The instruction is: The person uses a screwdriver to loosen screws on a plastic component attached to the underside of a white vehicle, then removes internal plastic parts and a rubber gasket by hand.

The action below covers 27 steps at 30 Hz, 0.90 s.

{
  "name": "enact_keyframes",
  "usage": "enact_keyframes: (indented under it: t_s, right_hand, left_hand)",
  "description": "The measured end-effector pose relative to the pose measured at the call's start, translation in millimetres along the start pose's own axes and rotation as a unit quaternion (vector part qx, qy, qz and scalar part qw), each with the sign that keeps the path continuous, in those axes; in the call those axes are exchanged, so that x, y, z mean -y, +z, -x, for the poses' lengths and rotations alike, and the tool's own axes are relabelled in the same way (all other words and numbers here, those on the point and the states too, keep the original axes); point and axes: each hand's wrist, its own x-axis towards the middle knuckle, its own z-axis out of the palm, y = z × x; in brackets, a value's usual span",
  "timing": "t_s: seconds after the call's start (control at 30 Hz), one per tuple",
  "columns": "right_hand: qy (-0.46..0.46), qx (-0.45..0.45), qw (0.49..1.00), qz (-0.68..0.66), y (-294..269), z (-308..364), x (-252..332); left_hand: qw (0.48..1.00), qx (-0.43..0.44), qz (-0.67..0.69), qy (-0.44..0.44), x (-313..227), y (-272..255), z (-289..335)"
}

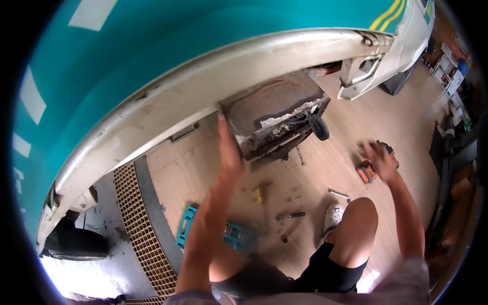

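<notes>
A rusty, dirty metal box (pixel 274 99) with whitish crust along its front edge sits under the white side rail of a teal truck. A black oval handle or cap (pixel 318 127) juts from its right end. My left hand (pixel 230 145) is at the box's left side, seen edge-on with its fingers stretched upward; its palm side is hidden. On the right, my right hand (pixel 377 158), smeared by motion, is over an orange and black cordless power tool (pixel 366 172) on the floor. Whether its fingers grip the tool is unclear.
A ratchet (pixel 291 216), a yellow-handled tool (pixel 260 194), a wrench (pixel 339 195) and small loose parts lie on the floor. A teal tool case (pixel 185 227) is partly behind my left forearm. The truck's rail (pixel 213 66) hangs low overhead; a floor grating (pixel 134 208) runs left.
</notes>
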Motion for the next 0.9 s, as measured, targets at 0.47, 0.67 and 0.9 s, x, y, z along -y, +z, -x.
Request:
enact_keyframes:
  t_s: [0.47,0.67,0.9]
  right_hand:
    - [0.104,0.489,0.741,-0.448,159.5,-195.0,99.3]
    - [0.059,0.397,0.786,-0.47,152.9,-198.5,88.0]
    - [0.018,0.302,0.846,-0.439,152.9,-168.2,109.5]
  left_hand:
    - [0.977,-0.071,-0.171,-0.108,-45.0,23.2,19.8]
    - [0.965,-0.089,-0.216,-0.119,-35.5,27.6,14.6]
    - [0.973,-0.091,-0.182,-0.112,-31.5,30.0,15.5]
